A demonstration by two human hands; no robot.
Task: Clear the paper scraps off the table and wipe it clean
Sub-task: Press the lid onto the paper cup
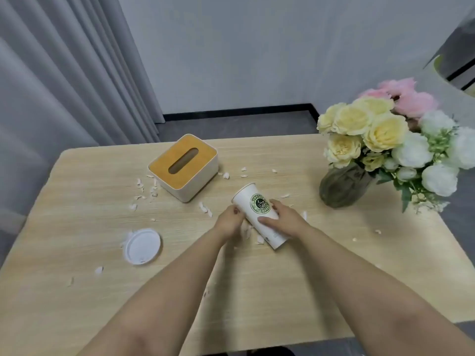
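A: The worktop (257, 291) is wide, stiff and smooth, so a wipe should glide across it; it carries the vase (341, 187), the tissue box (183, 167) and the lid (142, 246).

B: And the cup (259, 218)?

A: It lies on its side mid-worktop, mouth toward the far edge. The right hand (282, 219) holds it, its grip curled over the lower wall. Thin paper, probably light and easy to dent, so the person should hold it gently round the middle.

B: The left hand (228, 222)?

A: Its grip is bunched over scraps beside the cup, apparently pinching some; the fingertips are hidden.

B: The scraps (146, 191) themselves?

A: Scattered by the box, round the cup, near the lid and toward the right edge. They look soft, featherweight and likely to drift; pinching them or sweeping them toward the cup's mouth suits them.
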